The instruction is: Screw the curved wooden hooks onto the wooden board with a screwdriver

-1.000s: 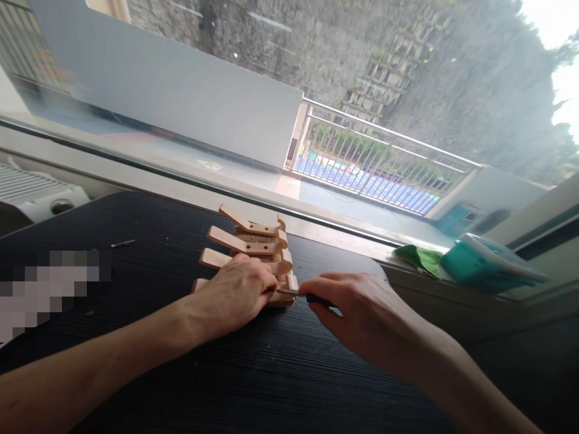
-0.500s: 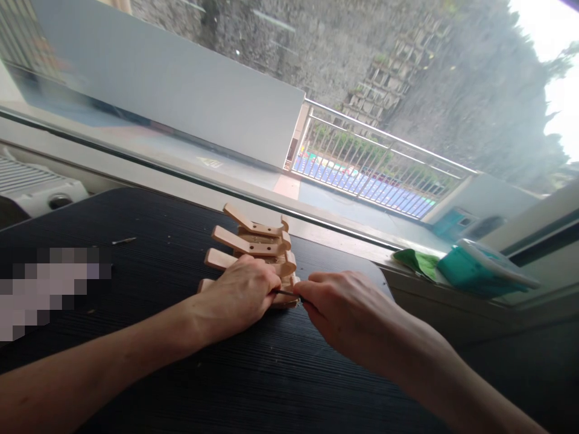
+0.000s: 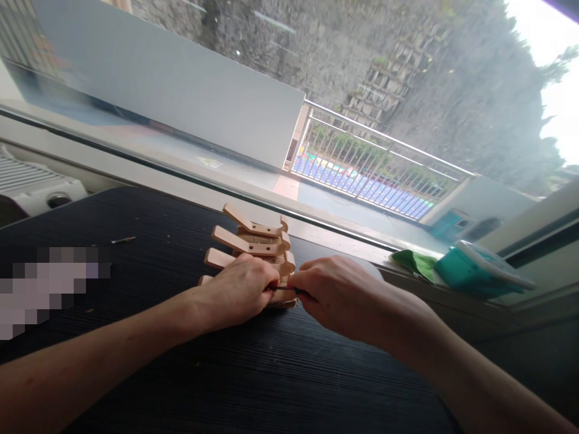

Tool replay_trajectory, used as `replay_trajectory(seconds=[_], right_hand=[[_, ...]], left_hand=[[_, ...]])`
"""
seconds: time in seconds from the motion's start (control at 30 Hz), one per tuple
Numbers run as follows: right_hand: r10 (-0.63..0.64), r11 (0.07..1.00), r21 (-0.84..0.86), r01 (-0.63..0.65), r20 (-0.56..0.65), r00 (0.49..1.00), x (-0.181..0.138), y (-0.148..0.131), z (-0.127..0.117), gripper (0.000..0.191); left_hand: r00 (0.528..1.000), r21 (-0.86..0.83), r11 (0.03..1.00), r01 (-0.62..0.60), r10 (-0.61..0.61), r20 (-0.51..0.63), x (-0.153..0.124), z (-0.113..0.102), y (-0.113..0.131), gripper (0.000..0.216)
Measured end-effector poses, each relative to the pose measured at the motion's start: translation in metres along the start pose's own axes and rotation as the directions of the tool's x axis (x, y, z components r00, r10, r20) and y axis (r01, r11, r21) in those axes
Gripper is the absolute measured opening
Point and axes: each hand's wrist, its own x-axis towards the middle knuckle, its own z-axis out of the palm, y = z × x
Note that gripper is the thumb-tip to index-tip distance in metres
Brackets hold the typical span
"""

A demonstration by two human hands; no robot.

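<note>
A light wooden rack-like piece [image 3: 261,229] lies on the dark table, with several flat bent arms, each with a curled right end; the two rear arms show two dark holes each. My left hand [image 3: 246,286] is closed over its near part, fingertips curled down beside a thin shaft. My right hand [image 3: 337,295] is closed around the dark end of a slim tool [image 3: 284,289]; its shaft points left toward my left fingertips, above the nearest wood. The tip is hidden by my left hand, so I cannot tell the tool's exact kind.
The black wood-grain table [image 3: 271,374] carries small crumbs and a thin light-coloured stick [image 3: 123,240]. A blurred patch covers the left side. Behind runs a window sill with a green cloth [image 3: 412,264] and a teal box [image 3: 479,271]. A white heater [image 3: 45,187] stands at left.
My right hand has shifted slightly up and left, nearer to my left hand, and its wrist has turned a little. The left hand and the wooden piece stay nearly in place.
</note>
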Motion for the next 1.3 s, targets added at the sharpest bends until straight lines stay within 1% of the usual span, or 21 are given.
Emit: replay_trajectory(seconds=[0.07,0.2,0.43,0.6,0.73,1.0,1.2,1.3], right_hand=[[0.0,1.0,-0.007,0.0,0.01,1.0,0.001,0.0,0.0,0.021],[-0.014,1.0,-0.015,0.014,-0.012,1.0,0.0,0.002,0.002,0.02],[-0.017,0.999,0.032,0.018,-0.019,1.0,-0.003,0.006,0.001,0.023],[-0.015,1.0,0.011,0.014,0.016,1.0,-0.002,0.005,-0.002,0.022],[-0.023,0.999,0.033,0.023,-0.01,1.0,-0.002,0.005,-0.003,0.025],[-0.034,0.999,0.037,0.035,-0.014,0.999,-0.003,0.006,-0.002,0.023],[-0.049,0.999,0.023,0.048,0.058,0.997,0.0,0.005,-0.009,0.022],[-0.069,0.998,0.008,0.069,0.067,0.995,0.004,0.006,-0.013,0.021]], left_hand=[[1.0,-0.012,1.0,0.004,-0.004,0.001,0.0,-0.001,0.0,0.02],[1.0,-0.034,0.999,0.011,-0.012,-0.026,-0.001,-0.001,0.0,0.019],[1.0,-0.009,1.0,-0.024,0.024,-0.017,0.0,-0.001,0.001,0.02],[1.0,-0.017,1.0,-0.022,0.022,0.001,-0.002,-0.001,0.003,0.021],[1.0,-0.027,0.999,-0.031,0.031,0.0,-0.002,-0.002,0.003,0.022],[0.998,-0.049,0.998,-0.051,0.049,-0.036,-0.001,0.002,-0.001,0.023],[0.998,-0.051,0.998,-0.042,0.039,-0.041,-0.001,0.004,-0.003,0.021],[0.998,-0.051,0.997,-0.049,0.047,-0.05,0.0,0.006,-0.004,0.022]])
